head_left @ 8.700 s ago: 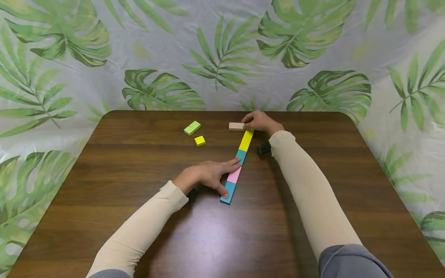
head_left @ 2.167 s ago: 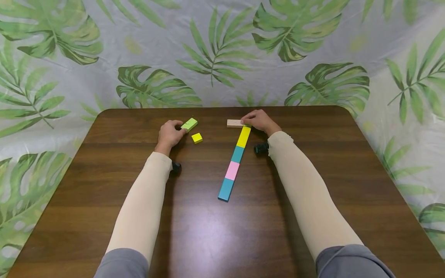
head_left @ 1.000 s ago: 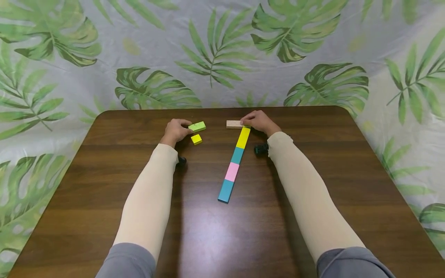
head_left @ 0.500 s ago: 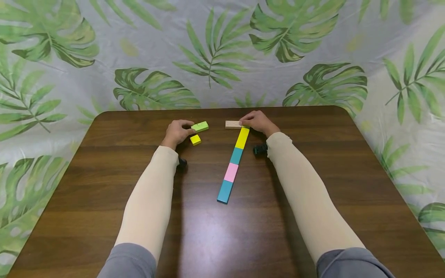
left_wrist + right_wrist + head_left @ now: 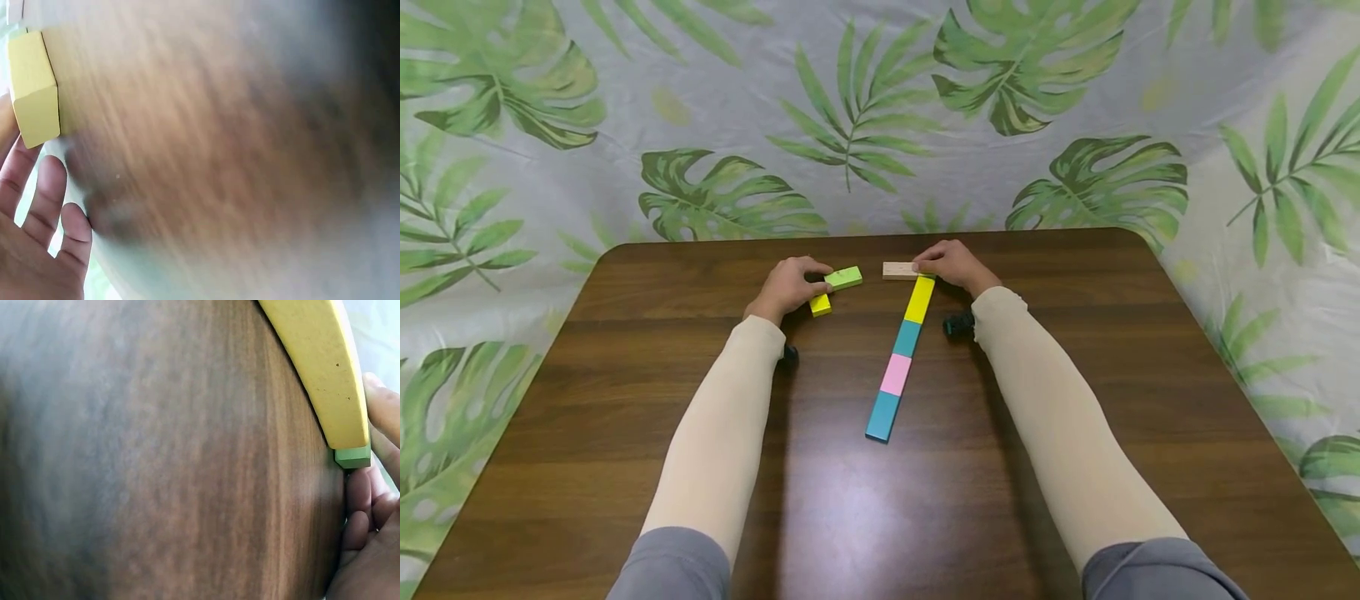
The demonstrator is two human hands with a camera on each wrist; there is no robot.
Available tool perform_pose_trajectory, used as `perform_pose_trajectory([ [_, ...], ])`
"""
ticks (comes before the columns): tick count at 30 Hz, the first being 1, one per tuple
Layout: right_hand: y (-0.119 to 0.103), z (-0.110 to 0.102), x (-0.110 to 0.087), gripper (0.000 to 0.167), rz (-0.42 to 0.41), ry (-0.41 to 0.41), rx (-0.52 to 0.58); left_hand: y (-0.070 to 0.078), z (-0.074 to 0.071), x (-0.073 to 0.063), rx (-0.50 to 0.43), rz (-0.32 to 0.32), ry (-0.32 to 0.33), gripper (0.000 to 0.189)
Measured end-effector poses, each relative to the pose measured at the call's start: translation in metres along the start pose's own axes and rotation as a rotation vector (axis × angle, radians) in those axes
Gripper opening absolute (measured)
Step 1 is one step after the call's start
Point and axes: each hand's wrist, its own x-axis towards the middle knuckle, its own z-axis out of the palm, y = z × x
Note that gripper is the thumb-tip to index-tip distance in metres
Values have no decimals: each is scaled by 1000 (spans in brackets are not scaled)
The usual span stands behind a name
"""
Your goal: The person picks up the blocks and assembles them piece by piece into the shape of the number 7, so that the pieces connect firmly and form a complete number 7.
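Observation:
In the head view my left hand (image 5: 788, 287) pinches the left end of a lime green block (image 5: 846, 277) between thumb and fingers. A small yellow block (image 5: 821, 306) lies just under that thumb, and the left wrist view shows a yellow block (image 5: 36, 81) beside the fingers. My right hand (image 5: 957, 265) holds the right end of a pale wooden block (image 5: 898, 270) at the far end of a slanting row. That row runs from a yellow block (image 5: 920, 300) through teal (image 5: 907, 338) and pink (image 5: 896, 374) to teal (image 5: 883, 416). A green block end (image 5: 353, 457) peeks out past the yellow one.
Everything lies on a dark wooden table (image 5: 1000, 483), near its far edge. A leaf-patterned curtain (image 5: 880, 100) hangs behind it. Dark wrist cameras sit under both wrists, the right camera (image 5: 958, 324) close to the row.
My left hand left the row, took the lime green block and slid it rightward toward the wooden block while turning it. The right hand keeps its place at the row's far end.

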Motion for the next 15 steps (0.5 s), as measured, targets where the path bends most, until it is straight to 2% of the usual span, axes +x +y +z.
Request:
perform_pose_trajectory([
  [7,1,0,0,32,7,-7,12,0,2,1,-47,-29,-23,41],
  [15,2,0,0,33,-12,-5,-14,9,8,4,-17,-43,28,40],
])
